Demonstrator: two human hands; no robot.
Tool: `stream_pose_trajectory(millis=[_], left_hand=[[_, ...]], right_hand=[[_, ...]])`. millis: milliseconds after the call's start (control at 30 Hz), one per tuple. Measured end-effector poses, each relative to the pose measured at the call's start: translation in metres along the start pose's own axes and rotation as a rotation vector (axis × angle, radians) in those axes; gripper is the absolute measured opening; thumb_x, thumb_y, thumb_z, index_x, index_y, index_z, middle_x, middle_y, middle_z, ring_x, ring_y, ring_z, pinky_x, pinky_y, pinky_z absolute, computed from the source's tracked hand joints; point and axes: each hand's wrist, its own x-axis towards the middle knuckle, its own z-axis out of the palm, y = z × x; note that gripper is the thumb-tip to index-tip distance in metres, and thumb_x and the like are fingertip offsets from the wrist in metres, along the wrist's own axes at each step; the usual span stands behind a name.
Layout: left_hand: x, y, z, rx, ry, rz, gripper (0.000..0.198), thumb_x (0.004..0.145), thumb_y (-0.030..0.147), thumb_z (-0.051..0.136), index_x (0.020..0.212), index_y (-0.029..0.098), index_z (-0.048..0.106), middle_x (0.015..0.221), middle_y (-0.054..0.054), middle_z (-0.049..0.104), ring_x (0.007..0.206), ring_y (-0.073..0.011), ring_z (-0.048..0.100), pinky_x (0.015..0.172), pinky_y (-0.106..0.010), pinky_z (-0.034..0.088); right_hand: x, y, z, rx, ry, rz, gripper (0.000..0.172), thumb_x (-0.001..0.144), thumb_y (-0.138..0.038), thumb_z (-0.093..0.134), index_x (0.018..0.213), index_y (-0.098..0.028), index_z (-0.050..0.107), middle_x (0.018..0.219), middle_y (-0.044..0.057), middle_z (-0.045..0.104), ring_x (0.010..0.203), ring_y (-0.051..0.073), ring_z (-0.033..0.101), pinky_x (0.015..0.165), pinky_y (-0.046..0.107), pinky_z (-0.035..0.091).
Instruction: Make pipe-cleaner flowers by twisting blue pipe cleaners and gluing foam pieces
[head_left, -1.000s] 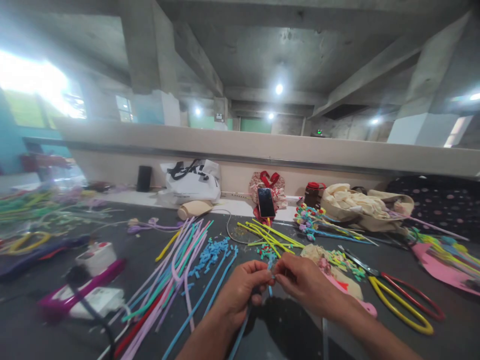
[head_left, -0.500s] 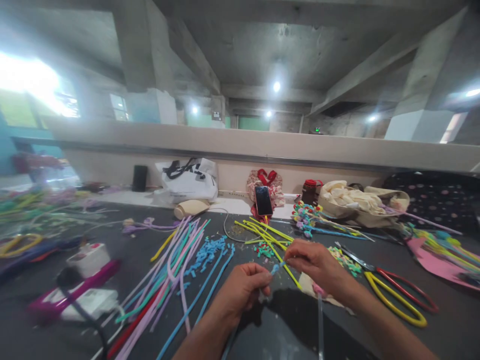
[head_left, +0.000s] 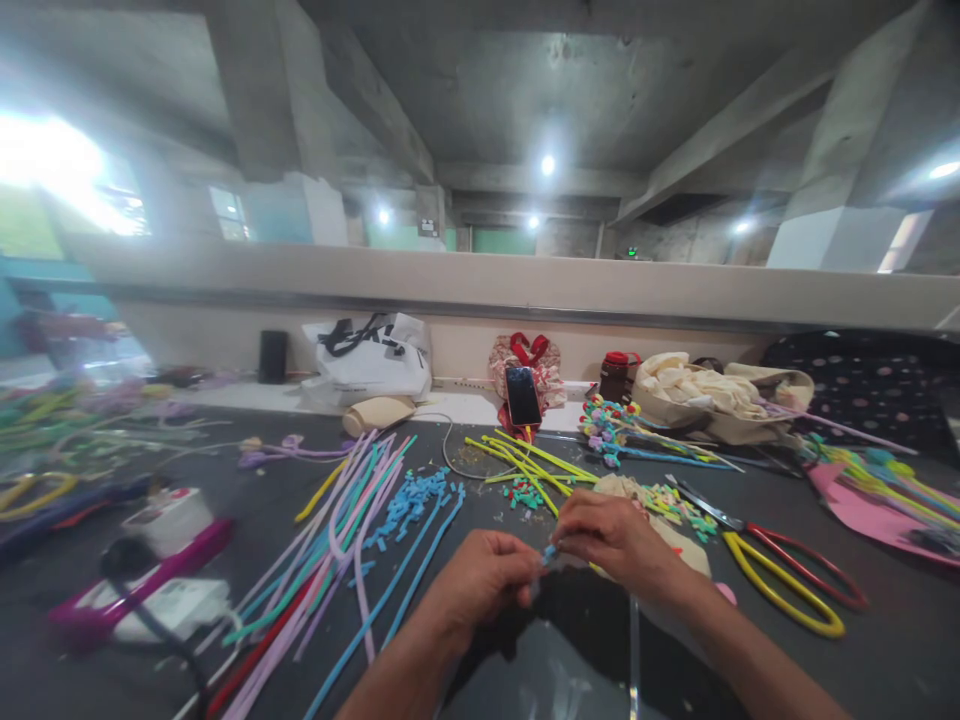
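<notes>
My left hand (head_left: 484, 575) and my right hand (head_left: 611, 535) meet low in the middle of the dark table (head_left: 862, 670), both pinched on a small light-blue foam piece (head_left: 550, 551) between their fingertips. A thin blue strip runs down from under my left hand. Just beyond the hands lie small green and red foam bits (head_left: 525, 493) and a spread of yellow strips (head_left: 525, 460). A beige cloth (head_left: 679, 540) with coloured bits on it lies behind my right hand.
Long pink, purple, blue and green foam strips (head_left: 337, 540) fan out at left, beside cut blue pieces (head_left: 409, 500). Yellow-and-red scissors (head_left: 780, 580) lie at right. A phone (head_left: 521, 396), a white bag (head_left: 371, 360), a red-lidded jar (head_left: 619, 375) and a cloth bag (head_left: 720, 400) line the far edge.
My right hand drew away from the left with the blue piece half a second ago and has come back so the fingertips meet again. The view has shifted slightly.
</notes>
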Motion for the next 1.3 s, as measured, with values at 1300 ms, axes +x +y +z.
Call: stream_pose_trajectory(millis=[1300], left_hand=[[-0.005, 0.003, 0.001, 0.025, 0.033, -0.022, 0.020, 0.054, 0.031, 0.062, 0.059, 0.012, 0.059, 0.036, 0.004, 0.047, 0.030, -0.0031, 0.027, 0.037, -0.019, 0.011]], right_hand=[[-0.002, -0.009, 0.005, -0.006, 0.013, 0.009, 0.012, 0.078, -0.022, 0.053, 0.071, -0.018, 0.061, 0.078, 0.002, 0.057, 0.073, 0.011, 0.054, 0.064, 0.021, 0.040]])
